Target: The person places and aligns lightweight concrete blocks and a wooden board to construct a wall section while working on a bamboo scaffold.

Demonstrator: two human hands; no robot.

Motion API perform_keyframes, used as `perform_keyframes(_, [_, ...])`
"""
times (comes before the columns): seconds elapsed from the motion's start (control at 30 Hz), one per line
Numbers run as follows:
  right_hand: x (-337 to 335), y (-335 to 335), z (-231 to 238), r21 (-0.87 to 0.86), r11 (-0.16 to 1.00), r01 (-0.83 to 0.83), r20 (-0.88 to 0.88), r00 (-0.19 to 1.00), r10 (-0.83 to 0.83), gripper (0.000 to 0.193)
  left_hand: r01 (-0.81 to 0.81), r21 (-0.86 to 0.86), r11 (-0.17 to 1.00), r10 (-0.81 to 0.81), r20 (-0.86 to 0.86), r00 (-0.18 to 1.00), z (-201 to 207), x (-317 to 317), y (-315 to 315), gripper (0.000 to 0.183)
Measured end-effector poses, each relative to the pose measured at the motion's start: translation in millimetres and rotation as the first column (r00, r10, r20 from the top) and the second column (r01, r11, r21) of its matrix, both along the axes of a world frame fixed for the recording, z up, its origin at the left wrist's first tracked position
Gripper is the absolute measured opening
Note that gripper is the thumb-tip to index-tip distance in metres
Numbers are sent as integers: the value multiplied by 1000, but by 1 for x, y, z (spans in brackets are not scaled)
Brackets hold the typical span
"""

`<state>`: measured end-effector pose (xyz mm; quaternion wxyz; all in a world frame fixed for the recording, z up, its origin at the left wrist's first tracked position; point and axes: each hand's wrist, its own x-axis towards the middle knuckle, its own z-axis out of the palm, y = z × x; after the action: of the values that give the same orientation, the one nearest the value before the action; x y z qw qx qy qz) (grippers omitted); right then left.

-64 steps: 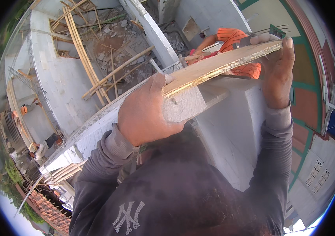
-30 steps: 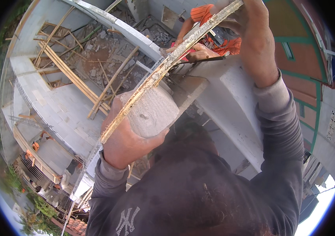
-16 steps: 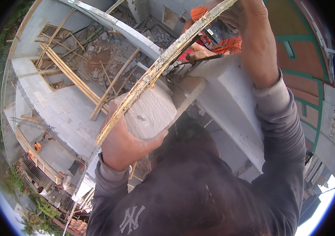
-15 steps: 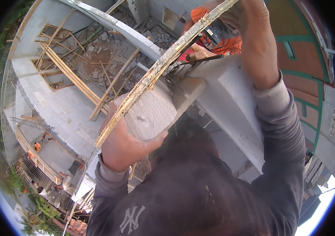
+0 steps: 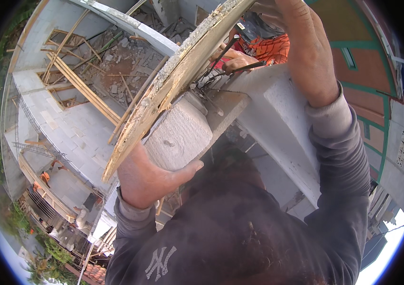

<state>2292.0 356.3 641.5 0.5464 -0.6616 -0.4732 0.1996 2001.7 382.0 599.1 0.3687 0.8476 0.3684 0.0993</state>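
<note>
A rough wooden board (image 5: 164, 97), its edge crusted with cement, slants across the view. My left hand (image 5: 149, 178) is at the board's lower end, with its fingers hidden behind the wood. Its thumb stretches along the underside of a pale concrete beam end (image 5: 180, 135). My right hand (image 5: 306, 52) is up at the board's other end, its fingers curled toward the wood. Between the board and the concrete ledge (image 5: 278, 95), a co-worker's hand (image 5: 240, 61) grips a tool with two black handles (image 5: 251, 66), close to some wire.
The co-worker wears orange clothing (image 5: 270, 50). Below on the left lie broken rubble (image 5: 116, 66) and long timber poles (image 5: 83, 90) beside a block wall (image 5: 64, 128). Farther down, another person in orange (image 5: 45, 176) is small in view. A brown and green wall (image 5: 363, 85) stands at right.
The board has tipped and shifted left, showing more of its broad face, and its lower end has dropped. The co-worker's tool handles now show more plainly, spread apart.
</note>
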Motion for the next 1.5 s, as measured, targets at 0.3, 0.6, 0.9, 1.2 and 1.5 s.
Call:
perform_keyframes(0.3, [31,-12,24,-211,868,-449,-285,878,384,61,-130,-182,975,160,164,973,-23,-42,17,64])
perform_keyframes(0.6, [-16,-3,20,-121,975,-188,-111,978,175,61,-341,-225,913,388,215,896,-22,-27,17,31])
perform_keyframes(0.9, [7,-7,6,-150,975,-165,-29,986,163,62,-281,-126,951,304,227,925,-17,-22,11,27])
perform_keyframes(1.2, [3,-4,2,25,965,-261,53,964,260,65,-276,-80,958,283,115,952,-15,-27,14,30])
perform_keyframes(1.5, [-2,-5,14,-106,969,-223,-26,975,221,69,-288,-79,954,297,150,943,-19,-27,13,28])
